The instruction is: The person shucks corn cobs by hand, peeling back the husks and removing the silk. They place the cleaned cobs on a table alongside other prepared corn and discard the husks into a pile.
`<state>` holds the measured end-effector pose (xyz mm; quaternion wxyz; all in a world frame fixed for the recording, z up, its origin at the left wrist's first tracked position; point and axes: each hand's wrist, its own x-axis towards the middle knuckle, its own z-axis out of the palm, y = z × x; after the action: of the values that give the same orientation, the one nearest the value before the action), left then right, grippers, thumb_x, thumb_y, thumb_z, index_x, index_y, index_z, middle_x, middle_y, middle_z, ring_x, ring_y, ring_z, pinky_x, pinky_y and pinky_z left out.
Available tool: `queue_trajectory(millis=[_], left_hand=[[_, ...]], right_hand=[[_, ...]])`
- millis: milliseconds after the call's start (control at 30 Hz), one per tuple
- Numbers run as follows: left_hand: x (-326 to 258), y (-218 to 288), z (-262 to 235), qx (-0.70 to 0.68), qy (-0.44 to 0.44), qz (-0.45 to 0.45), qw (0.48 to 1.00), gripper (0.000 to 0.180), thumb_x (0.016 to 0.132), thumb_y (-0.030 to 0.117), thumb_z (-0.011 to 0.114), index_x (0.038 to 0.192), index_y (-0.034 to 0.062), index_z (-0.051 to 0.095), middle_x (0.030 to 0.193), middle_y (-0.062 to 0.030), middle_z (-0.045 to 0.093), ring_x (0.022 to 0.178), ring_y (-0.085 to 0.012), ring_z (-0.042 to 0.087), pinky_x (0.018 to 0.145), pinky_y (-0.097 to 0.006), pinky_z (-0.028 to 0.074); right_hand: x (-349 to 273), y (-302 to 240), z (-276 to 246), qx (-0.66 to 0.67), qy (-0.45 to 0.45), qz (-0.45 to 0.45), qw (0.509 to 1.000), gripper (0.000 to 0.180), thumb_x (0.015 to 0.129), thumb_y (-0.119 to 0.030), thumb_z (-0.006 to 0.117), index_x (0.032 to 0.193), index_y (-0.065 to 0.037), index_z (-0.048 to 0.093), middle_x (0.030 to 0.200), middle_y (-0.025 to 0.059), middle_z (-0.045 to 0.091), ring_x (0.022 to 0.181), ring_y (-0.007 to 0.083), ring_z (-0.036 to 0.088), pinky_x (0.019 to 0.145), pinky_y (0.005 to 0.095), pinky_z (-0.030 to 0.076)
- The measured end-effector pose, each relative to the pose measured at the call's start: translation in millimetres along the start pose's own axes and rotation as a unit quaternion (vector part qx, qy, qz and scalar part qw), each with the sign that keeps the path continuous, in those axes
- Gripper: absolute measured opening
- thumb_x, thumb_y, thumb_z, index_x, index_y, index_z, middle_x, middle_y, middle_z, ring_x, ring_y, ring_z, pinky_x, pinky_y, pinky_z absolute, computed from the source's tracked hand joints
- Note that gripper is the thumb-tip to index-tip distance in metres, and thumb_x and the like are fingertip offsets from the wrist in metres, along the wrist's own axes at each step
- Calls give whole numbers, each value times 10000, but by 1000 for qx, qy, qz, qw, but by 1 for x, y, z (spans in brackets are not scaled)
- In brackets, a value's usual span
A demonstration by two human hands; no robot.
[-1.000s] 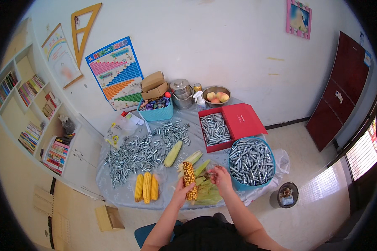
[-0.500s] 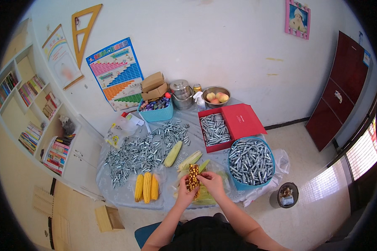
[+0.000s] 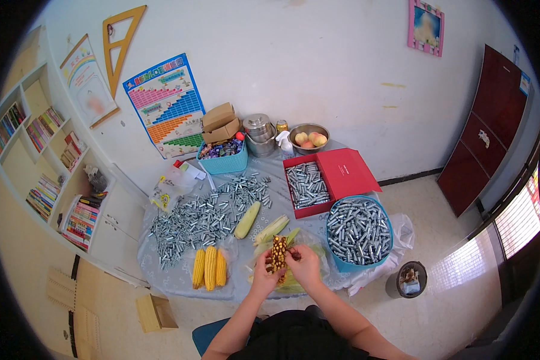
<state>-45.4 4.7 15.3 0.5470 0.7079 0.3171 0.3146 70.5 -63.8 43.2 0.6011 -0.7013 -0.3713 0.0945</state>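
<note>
Upright between my hands is a corn cob [image 3: 278, 254] with mixed dark and yellow kernels. My left hand [image 3: 264, 275] is wrapped round its lower left side. My right hand [image 3: 306, 266] presses its fingers against the cob's right side; whether they pinch a bit of husk there I cannot tell. Green husk leaves [image 3: 291, 282] lie on a plastic bag beneath my hands. Just beyond the cob rests a corn ear in pale husk [image 3: 273, 230], and another husked ear [image 3: 248, 220] lies farther left. Several peeled yellow corn cobs [image 3: 210, 268] sit side by side left of my hands.
Loose metal cylinders [image 3: 204, 216] cover the table's left. A red box [image 3: 297, 210] and a blue basket [image 3: 336, 261], both full of cylinders, stand at right. Along the back are a light-blue basket [image 3: 225, 165], steel pots [image 3: 259, 144] and a fruit bowl [image 3: 293, 137]. A bin [image 3: 396, 287] stands on the floor.
The fingers of my right hand have shifted slightly along the cob's right side. The cob has turned a little and stays in my left hand.
</note>
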Motion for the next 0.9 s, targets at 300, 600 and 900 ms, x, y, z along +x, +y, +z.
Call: queue_trajectory(millis=[300,600,900], left_hand=[[6,-5,-13,-194,-16,-83,977,525,738,-7,664,1201,13,416,1073,-49,547,980,-141,529,840,-278,435],[6,-2,-12,-237,-36,-101,966,520,743,-18,654,1203,25,417,1094,-46,537,999,-142,521,876,-280,414],[4,0,-8,-172,-84,-101,976,557,711,-18,680,1206,22,428,1128,-43,530,1042,-150,506,908,-294,400]], right_hand=[[14,53,-8,543,67,264,794,146,837,-106,480,925,-6,541,753,60,582,647,156,552,648,272,447],[15,41,0,326,-104,221,913,294,814,-176,613,1058,-19,561,903,61,615,756,111,565,647,236,447],[17,15,18,291,-87,237,923,238,778,-208,681,882,0,630,799,29,614,696,84,543,617,198,414]])
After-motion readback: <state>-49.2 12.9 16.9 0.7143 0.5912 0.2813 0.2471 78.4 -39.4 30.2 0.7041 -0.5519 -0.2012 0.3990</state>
